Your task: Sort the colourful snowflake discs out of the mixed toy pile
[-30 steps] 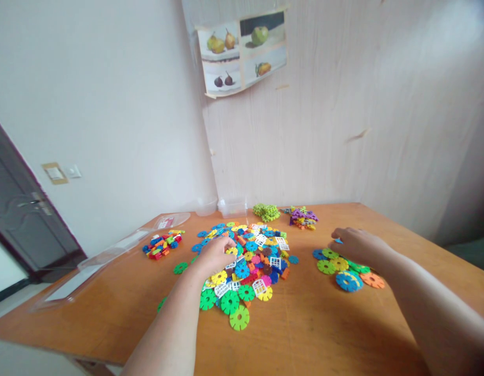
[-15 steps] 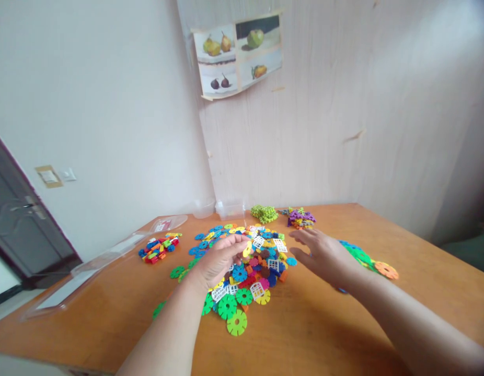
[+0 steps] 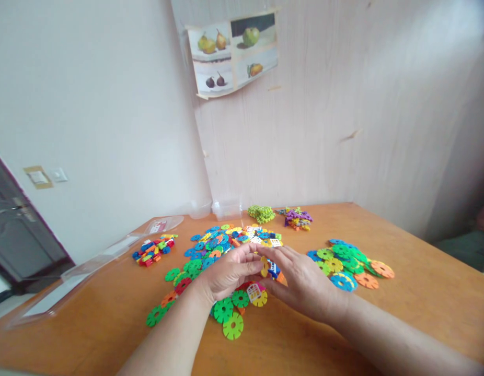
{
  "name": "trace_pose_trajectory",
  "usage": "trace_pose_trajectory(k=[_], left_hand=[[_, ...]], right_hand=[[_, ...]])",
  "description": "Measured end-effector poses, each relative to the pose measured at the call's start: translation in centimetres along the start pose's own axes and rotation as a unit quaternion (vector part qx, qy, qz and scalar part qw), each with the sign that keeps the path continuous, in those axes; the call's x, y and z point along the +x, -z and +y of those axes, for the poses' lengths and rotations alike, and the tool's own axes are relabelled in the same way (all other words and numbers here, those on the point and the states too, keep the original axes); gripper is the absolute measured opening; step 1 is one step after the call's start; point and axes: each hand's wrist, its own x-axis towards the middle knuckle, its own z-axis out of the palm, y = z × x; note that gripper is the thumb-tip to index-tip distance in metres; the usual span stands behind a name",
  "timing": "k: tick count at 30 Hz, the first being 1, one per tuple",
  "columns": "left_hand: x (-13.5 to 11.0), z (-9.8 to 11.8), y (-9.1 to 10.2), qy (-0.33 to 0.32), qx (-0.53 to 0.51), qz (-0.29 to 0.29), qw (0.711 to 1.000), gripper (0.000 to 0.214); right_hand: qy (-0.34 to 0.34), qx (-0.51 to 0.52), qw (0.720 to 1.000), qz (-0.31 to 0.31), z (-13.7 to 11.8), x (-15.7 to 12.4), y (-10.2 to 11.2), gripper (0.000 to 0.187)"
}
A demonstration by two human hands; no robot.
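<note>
My left hand [image 3: 234,271] pinches a small yellow notched disc [image 3: 264,266] between thumb and fingers, above the big pile. From the right, my right hand [image 3: 300,279] reaches around that disc, its thumb below and its fingers above, spread apart; whether it touches the disc I cannot tell. Beneath both hands lies the heap of notched plastic discs in many colours, with a green disc [image 3: 223,310] and a lime disc [image 3: 233,326] at its near edge. A white window-shaped piece [image 3: 254,293] rests just under my hands.
To the right is a smaller group of discs, with an orange disc [image 3: 366,280] at its edge. Small coloured blocks [image 3: 153,250] lie left. Green pieces [image 3: 261,213] and purple pieces [image 3: 299,218] stand at the back beside a clear plastic box [image 3: 227,210]. A transparent lid [image 3: 165,224] lies back left.
My right hand has moved left and in toward my left hand, closing the gap between them. The yellow disc, still in my left hand, has shifted slightly right and down.
</note>
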Motion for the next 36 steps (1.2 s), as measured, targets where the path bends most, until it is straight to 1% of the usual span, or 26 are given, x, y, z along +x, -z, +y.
trace_pose_trajectory(k=[5, 7, 9, 11, 14, 16, 18, 20, 22, 25, 28, 31, 32, 34, 36], left_hand=[[0.1, -0.3, -0.4, 0.018, 0.015, -0.018, 1.000, 0.042], [0.0, -0.1, -0.3, 0.016, 0.026, -0.019, 0.999, 0.044], [-0.1, 0.2, 0.1, 0.008, 0.044, 0.000, 0.999, 0.047], [-0.2, 0.7, 0.8, -0.012, 0.068, 0.047, 0.997, 0.048], [-0.5, 1.5, 2.4, -0.058, 0.112, 0.159, 0.979, 0.047], [-0.6, 1.9, 3.7, -0.085, 0.147, 0.244, 0.955, 0.047], [-0.9, 2.2, 4.9, -0.099, 0.184, 0.321, 0.924, 0.046], [-1.0, 2.5, 5.9, -0.099, 0.227, 0.375, 0.893, 0.047], [-1.1, 2.5, 6.7, -0.086, 0.271, 0.406, 0.869, 0.048], [-1.3, 2.3, 7.4, -0.056, 0.330, 0.421, 0.843, 0.042], [-1.6, 1.9, 8.0, -0.011, 0.401, 0.412, 0.818, 0.032], [-2.2, 1.5, 8.7, 0.045, 0.470, 0.400, 0.785, 0.028], [-2.4, 1.4, 8.9, 0.055, 0.488, 0.395, 0.776, 0.027], [-2.7, 1.3, 9.5, 0.058, 0.512, 0.382, 0.767, 0.026], [-3.0, 1.2, 10.0, 0.057, 0.522, 0.368, 0.767, 0.025]], right_hand=[[-0.009, -0.011, 1.000, -0.012, -0.2, 0.0, 0.0, 0.036], [-0.026, -0.031, 0.999, -0.008, 0.4, 0.0, 0.0, 0.033], [-0.058, -0.068, 0.996, -0.004, 1.6, -0.1, 0.3, 0.029], [-0.100, -0.109, 0.989, -0.011, 3.1, -0.1, 1.0, 0.023], [-0.171, -0.150, 0.972, -0.059, 5.6, -0.2, 2.3, 0.022], [-0.219, -0.168, 0.956, -0.097, 7.1, -0.3, 3.1, 0.024], [-0.260, -0.189, 0.939, -0.126, 8.3, -0.4, 3.8, 0.024], [-0.287, -0.208, 0.924, -0.144, 9.3, -0.6, 4.2, 0.025], [-0.300, -0.220, 0.915, -0.156, 10.1, -0.8, 4.5, 0.028], [-0.315, -0.231, 0.906, -0.166, 11.0, -1.3, 4.9, 0.033], [-0.324, -0.235, 0.898, -0.181, 11.9, -1.7, 5.1, 0.029], [-0.311, -0.233, 0.901, -0.192, 13.0, -2.1, 5.0, 0.024], [-0.305, -0.233, 0.903, -0.192, 13.4, -2.3, 4.9, 0.024], [-0.297, -0.236, 0.905, -0.191, 14.0, -2.5, 4.8, 0.026], [-0.297, -0.242, 0.903, -0.196, 14.4, -2.7, 4.7, 0.029]])
